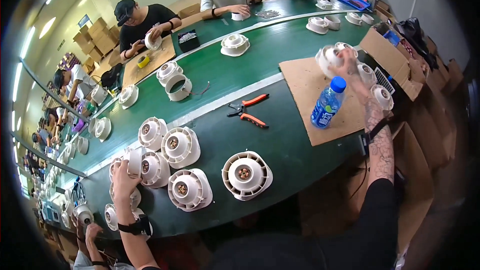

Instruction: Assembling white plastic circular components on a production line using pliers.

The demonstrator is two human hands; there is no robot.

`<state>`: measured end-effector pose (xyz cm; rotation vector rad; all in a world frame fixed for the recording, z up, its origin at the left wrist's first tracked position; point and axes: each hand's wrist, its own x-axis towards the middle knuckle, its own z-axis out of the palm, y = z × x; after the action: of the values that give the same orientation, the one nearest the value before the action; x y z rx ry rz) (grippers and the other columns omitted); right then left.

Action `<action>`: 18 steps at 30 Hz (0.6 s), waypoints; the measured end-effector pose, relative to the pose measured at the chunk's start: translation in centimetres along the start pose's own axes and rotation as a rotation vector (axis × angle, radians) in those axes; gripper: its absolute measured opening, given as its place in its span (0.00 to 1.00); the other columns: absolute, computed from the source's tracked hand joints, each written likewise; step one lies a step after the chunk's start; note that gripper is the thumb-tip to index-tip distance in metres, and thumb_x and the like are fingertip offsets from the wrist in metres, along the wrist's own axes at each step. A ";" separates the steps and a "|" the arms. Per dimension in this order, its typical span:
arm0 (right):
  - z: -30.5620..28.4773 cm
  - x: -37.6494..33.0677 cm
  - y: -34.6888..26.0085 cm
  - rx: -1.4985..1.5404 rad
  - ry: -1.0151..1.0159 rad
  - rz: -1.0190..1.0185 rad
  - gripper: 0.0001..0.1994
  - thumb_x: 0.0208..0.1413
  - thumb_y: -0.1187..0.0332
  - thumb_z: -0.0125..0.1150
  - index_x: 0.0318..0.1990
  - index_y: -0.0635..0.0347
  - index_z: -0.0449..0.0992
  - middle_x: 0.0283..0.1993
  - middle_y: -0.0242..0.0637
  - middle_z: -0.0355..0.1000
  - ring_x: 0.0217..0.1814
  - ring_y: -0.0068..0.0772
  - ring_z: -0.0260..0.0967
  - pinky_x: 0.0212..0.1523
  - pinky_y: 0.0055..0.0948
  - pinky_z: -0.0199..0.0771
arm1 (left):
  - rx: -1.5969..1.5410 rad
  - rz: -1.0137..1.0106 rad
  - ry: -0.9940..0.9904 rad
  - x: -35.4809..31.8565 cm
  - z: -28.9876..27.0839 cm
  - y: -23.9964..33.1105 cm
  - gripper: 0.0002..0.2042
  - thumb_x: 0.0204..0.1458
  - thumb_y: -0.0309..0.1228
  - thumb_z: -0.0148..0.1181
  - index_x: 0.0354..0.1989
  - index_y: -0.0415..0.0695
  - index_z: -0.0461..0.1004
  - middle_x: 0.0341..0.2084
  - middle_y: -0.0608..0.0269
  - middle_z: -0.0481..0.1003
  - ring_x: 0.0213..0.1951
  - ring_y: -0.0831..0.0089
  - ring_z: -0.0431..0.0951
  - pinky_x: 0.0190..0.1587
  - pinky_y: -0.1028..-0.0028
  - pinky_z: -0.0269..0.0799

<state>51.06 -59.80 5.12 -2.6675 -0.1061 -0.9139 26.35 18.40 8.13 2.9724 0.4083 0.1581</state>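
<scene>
My left hand (124, 177) is closed on a white plastic ring (135, 161) among the cluster of white housings at the left of the bench. Several of these round, ribbed housings stand there, one of them (180, 147) showing a copper-coloured centre. A separate housing (247, 175) sits nearer the middle. Far to the right, my right hand (348, 66) is smeared by motion and grips a white plastic housing (327, 60), also blurred, above a cardboard sheet (305, 95). More white housings (382, 97) are beside that hand.
Orange-handled pliers (250, 110) lie mid-bench. A blue-capped bottle (327, 104) stands on the cardboard, close to my right forearm. Beyond a pale strip, the green conveyor belt (210, 77) carries white parts. Co-workers sit across it, and another person's hands (91, 232) work at lower left.
</scene>
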 end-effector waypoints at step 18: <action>-13.9 -12.4 -24.8 0.331 0.044 -0.719 0.29 0.48 0.53 0.75 0.50 0.61 0.71 0.59 0.52 0.65 0.65 0.56 0.64 0.65 0.56 0.63 | -0.333 0.780 0.225 -7.9 -4.0 15.6 0.22 0.43 0.22 0.68 0.50 0.43 0.75 0.51 0.53 0.70 0.52 0.55 0.75 0.51 0.64 0.75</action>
<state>28.82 -40.34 14.69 -2.2968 -1.1519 -1.0268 22.36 1.80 13.78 2.6128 -0.7060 0.5708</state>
